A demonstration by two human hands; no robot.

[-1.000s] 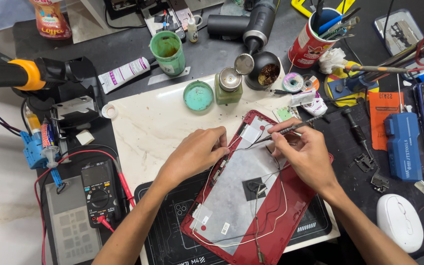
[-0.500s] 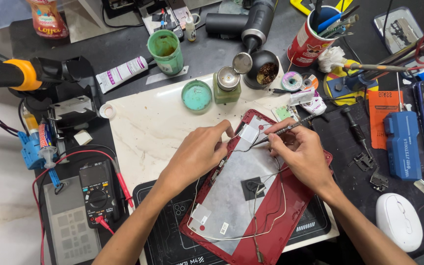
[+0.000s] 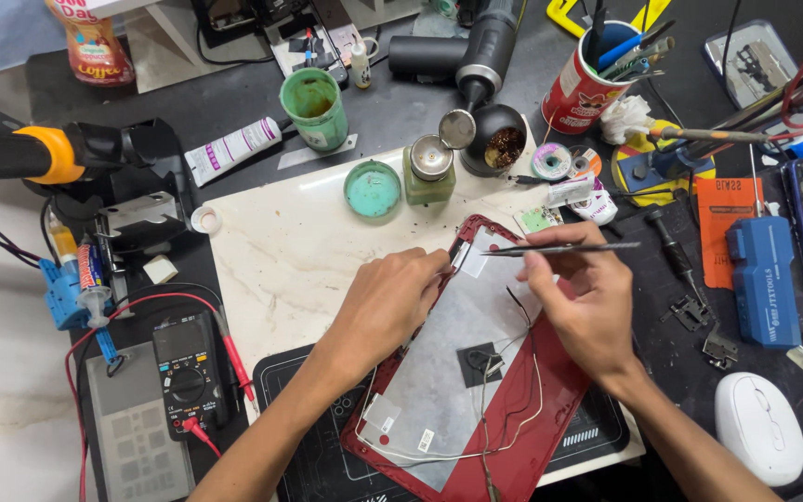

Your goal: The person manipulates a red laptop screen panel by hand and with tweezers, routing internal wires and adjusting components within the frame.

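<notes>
Head cam: red tablet shell [image 3: 513, 437] lies open on a marble slab [image 3: 281, 251], partly over a black mat [image 3: 299, 390]. Right hand [image 3: 587, 302] pinches tweezers [image 3: 559, 248] over the shell's top edge; left hand [image 3: 388, 302] presses on that edge, fingers curled, holding nothing. Around it on the dark bench: one multimeter [image 3: 188, 376], one white mouse [image 3: 759, 428], one green cup [image 3: 315, 107], one red pen cup [image 3: 583, 93].

A dark table [image 3: 234, 102] fills most of the frame, evenly lit from above with only soft shadows. At centre lies a pale marble-patterned slab [image 3: 290, 251], and a black gridded mat [image 3: 597, 432] overlaps its lower edge. At far left runs a whitish surface [image 3: 2, 409], perhaps another tabletop.
</notes>
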